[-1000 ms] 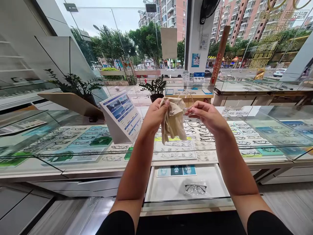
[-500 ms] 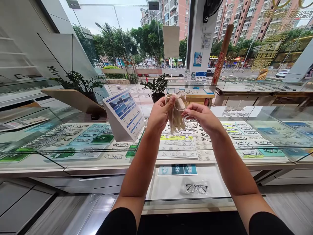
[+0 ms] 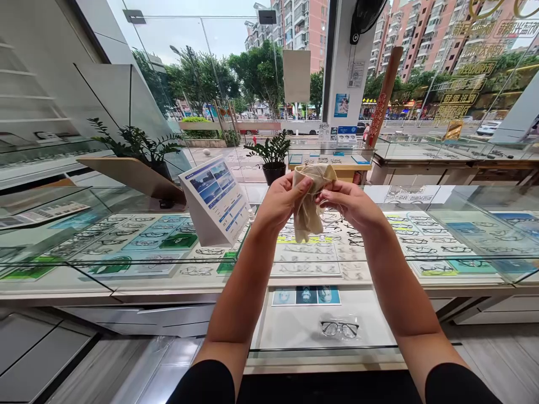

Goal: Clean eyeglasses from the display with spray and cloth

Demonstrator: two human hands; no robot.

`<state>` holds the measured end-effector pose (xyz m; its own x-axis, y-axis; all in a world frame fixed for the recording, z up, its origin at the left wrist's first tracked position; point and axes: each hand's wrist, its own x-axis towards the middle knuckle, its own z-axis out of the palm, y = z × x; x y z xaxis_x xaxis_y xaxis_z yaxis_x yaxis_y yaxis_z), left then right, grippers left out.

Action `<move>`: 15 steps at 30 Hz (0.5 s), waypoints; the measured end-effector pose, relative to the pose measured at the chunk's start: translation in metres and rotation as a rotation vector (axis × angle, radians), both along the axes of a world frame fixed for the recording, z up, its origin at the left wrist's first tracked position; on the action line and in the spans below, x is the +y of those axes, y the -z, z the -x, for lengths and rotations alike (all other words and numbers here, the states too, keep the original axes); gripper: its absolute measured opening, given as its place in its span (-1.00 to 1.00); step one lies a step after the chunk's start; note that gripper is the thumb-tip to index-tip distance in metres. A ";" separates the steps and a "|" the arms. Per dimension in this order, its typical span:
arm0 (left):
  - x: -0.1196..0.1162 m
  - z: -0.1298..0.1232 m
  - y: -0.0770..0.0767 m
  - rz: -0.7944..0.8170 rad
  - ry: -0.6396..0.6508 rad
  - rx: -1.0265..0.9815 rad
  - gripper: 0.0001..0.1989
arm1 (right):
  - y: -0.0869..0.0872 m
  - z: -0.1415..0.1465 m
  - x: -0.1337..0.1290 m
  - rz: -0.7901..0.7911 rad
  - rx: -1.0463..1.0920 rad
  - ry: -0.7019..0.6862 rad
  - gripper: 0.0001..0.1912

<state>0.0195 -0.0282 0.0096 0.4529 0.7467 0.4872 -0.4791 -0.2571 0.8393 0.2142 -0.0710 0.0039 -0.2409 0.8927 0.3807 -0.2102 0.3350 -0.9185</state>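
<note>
Both hands are raised over the glass display counter. My left hand (image 3: 281,201) is closed on a beige cloth (image 3: 309,210), its thumb pressed on the front, and the cloth hangs down in folds. At the cloth's right side my right hand (image 3: 348,203) pinches a pair of thin-framed glasses (image 3: 334,212), partly wrapped in the cloth. Most of the lenses and frame are hidden by cloth and fingers. Below, dark-rimmed glasses in a clear bag (image 3: 339,329) lie in the pulled-out white drawer (image 3: 290,331).
Several rows of glasses lie inside the glass counter (image 3: 415,233). A tent-shaped printed sign (image 3: 217,199) stands on its left part, near a slanted brown-edged board (image 3: 130,177). A potted plant (image 3: 272,154) is behind my left hand, before the window.
The cloth has been spread over more of the glasses and now reaches the fingers of my right hand. My hands have stayed at nearly the same place.
</note>
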 end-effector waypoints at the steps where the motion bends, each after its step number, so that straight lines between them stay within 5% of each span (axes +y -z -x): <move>1: -0.001 -0.001 0.000 -0.008 -0.006 0.009 -0.50 | 0.000 -0.001 -0.001 0.007 0.000 -0.004 -0.54; 15: -0.011 -0.022 0.008 -0.133 -0.277 -0.045 -0.51 | 0.006 -0.003 -0.005 -0.012 -0.024 -0.067 -0.56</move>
